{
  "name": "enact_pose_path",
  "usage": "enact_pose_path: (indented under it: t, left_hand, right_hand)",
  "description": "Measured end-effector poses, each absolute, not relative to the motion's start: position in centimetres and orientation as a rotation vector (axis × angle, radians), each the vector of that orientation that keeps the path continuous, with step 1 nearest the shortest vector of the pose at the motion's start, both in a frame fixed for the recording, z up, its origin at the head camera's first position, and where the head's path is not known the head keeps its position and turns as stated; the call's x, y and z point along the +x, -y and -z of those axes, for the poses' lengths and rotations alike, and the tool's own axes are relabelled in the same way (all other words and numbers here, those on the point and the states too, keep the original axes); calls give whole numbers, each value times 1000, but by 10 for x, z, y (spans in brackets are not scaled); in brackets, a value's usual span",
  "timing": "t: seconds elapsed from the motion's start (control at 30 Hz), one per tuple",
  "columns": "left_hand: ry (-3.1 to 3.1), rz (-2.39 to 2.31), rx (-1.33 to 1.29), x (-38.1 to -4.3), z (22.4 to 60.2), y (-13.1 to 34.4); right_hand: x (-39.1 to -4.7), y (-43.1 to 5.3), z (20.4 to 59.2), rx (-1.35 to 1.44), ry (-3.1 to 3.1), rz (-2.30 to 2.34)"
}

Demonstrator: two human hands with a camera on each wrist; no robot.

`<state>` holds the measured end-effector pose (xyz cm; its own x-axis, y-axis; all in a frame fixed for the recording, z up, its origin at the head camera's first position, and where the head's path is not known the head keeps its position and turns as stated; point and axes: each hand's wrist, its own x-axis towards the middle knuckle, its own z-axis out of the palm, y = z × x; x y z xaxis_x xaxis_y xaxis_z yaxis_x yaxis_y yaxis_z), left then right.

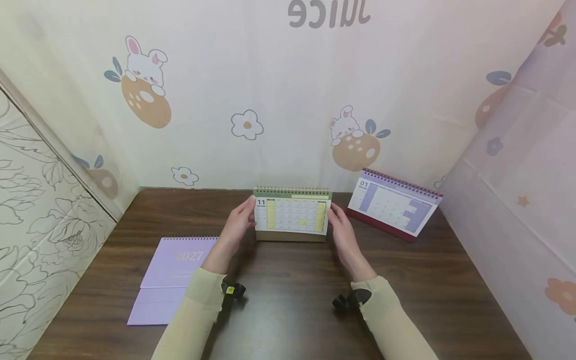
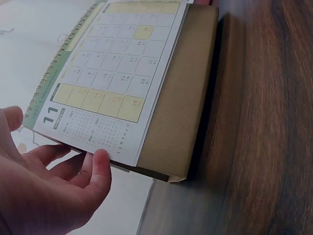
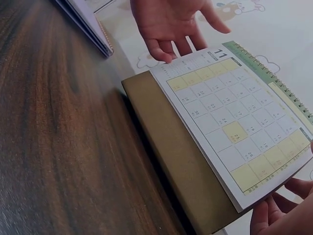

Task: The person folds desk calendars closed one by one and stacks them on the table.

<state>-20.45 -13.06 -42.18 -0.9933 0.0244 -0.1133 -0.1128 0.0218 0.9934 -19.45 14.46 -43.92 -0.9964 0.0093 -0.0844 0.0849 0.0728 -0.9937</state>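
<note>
The green-topped desk calendar (image 1: 291, 216), open at page 11, stands on the dark wood table (image 1: 283, 305) near the printed curtain (image 1: 288, 80), its brown base showing below the page. The left hand (image 1: 236, 224) has loosely bent fingers touching the calendar's left edge, thumb apart from them. The right hand (image 1: 345, 239) is at the opposite edge; whether it is clamped there cannot be told. A lilac 2027 calendar (image 1: 175, 272) sits leftward, partly hidden by the left arm; a purple-and-white calendar (image 1: 392, 202), page 01, stands angled at right.
</note>
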Motion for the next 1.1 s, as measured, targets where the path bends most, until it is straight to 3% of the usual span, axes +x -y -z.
enact_pose_path:
  t: [0.47,1.1]
  left_hand:
    - [-1951,-2255,76,-202,418,136]
    - [-2105,-2385,138,-199,415,133]
  right_hand:
    - [-195,-141,445,99,-2282,2144]
    - [-192,-138,443,-175,-2240,2388]
